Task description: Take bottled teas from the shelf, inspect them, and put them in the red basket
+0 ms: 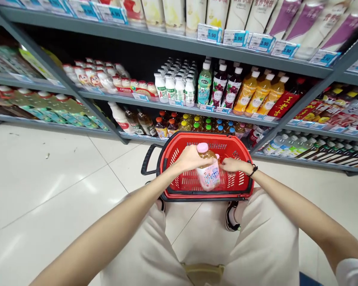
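My left hand (188,158) is closed round the neck and shoulder of a pink drink bottle (209,171) with a pink cap, held upright over a red shopping basket (244,186) on the floor. My right hand (233,165) touches the bottle's right side with fingers curled against it; a black band sits on that wrist. The bottle's lower half hangs inside the basket. I cannot make out other items in the basket.
Grey shelves (173,107) full of drink bottles stand just behind the basket, with price tags along their edges. The basket's black handle (146,159) sticks out to the left. My knees in light trousers are below; white floor tiles (47,174) spread to the left.
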Demonstrator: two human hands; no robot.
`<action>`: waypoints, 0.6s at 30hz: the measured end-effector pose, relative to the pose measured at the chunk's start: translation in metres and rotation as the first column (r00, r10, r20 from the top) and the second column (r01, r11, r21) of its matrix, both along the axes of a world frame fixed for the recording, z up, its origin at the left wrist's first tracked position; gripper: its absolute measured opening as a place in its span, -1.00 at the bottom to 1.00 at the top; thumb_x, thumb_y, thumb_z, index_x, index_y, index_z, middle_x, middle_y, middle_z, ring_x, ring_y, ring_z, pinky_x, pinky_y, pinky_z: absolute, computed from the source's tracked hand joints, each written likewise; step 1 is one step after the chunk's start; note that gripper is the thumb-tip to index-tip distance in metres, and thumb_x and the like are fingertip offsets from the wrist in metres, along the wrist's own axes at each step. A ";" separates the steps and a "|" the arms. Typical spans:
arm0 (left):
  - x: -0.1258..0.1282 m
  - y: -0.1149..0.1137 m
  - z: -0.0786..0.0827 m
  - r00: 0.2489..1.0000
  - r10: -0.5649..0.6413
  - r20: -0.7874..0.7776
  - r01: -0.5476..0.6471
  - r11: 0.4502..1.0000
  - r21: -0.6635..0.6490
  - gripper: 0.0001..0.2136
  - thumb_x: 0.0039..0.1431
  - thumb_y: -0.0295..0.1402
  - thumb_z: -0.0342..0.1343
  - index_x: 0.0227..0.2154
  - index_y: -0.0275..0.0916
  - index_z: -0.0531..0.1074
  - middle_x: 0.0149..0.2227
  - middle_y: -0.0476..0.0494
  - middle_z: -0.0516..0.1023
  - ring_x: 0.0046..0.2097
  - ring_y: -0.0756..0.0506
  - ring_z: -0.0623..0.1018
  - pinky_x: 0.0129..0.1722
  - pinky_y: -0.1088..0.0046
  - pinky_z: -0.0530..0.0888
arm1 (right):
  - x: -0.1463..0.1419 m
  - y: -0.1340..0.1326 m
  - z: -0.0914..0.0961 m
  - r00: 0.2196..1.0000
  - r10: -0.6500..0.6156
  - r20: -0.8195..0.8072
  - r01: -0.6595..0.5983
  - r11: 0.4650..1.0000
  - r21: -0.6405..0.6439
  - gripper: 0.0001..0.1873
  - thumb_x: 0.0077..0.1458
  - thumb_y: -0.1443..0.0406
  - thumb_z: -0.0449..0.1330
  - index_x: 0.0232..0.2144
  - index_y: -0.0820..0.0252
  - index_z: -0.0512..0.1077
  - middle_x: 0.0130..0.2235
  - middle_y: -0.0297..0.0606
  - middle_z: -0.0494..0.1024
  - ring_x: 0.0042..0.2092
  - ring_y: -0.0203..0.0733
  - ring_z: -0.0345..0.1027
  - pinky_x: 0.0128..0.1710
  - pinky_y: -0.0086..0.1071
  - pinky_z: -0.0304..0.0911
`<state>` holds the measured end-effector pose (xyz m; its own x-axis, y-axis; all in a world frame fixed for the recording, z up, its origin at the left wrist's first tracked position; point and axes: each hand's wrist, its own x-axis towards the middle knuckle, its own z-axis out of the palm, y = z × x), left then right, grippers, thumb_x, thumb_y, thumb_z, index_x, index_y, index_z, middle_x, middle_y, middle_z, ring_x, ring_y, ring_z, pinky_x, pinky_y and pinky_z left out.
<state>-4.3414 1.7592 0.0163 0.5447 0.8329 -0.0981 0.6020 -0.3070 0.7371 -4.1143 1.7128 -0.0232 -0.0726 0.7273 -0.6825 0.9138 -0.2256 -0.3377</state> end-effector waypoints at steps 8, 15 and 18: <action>-0.004 0.045 -0.069 0.805 0.405 -0.434 -0.395 0.911 0.118 -0.36 0.02 0.15 0.38 -0.14 -0.42 0.63 -0.04 -0.52 0.68 0.09 -0.45 0.64 -0.04 0.25 0.54 | 0.028 -0.041 0.011 0.992 0.062 0.109 -0.042 0.984 -0.170 -0.57 0.35 0.25 0.16 -0.56 0.33 0.46 -0.62 -0.11 0.46 -0.56 -0.12 0.40 -0.39 -0.32 0.38; 0.008 0.078 -0.138 0.677 0.517 -0.523 -0.557 0.825 0.094 -0.16 -0.01 0.14 0.44 0.12 -0.53 0.51 0.15 -0.67 0.57 0.20 -0.51 0.59 0.09 0.13 0.56 | 0.046 -0.060 0.027 0.998 0.023 0.051 -0.020 0.998 -0.063 -0.51 0.34 0.26 0.15 -0.66 0.25 0.44 -0.72 -0.17 0.36 -0.64 -0.18 0.24 -0.50 -0.34 0.28; 0.016 0.085 -0.173 0.662 0.545 -0.514 -0.608 0.792 0.057 -0.29 0.08 0.09 0.42 0.04 -0.49 0.54 0.09 -0.62 0.61 0.16 -0.44 0.63 0.09 0.13 0.58 | 0.052 -0.064 0.030 0.998 0.036 0.053 -0.032 0.997 -0.077 -0.49 0.36 0.25 0.12 -0.65 0.26 0.45 -0.72 -0.15 0.35 -0.65 -0.16 0.25 -0.51 -0.32 0.28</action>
<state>-4.3252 1.8441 -0.1569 -0.1888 0.9296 -0.3164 0.9083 0.2878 0.3036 -4.0621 1.6493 0.0072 -0.0581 0.6712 -0.7390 0.9379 -0.2169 -0.2707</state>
